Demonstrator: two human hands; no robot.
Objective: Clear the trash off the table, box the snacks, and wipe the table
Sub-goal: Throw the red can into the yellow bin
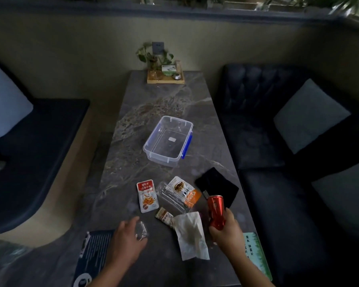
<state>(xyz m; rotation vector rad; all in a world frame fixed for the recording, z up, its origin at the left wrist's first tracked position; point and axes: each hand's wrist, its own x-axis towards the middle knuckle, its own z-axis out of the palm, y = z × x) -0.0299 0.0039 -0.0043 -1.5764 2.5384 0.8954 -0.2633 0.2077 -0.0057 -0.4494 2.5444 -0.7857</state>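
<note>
Red can within right hand's fingers

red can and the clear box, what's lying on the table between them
In the head view, between the red can and the clear box lie an orange-and-white snack packet and a clear plastic wrapper.
</note>
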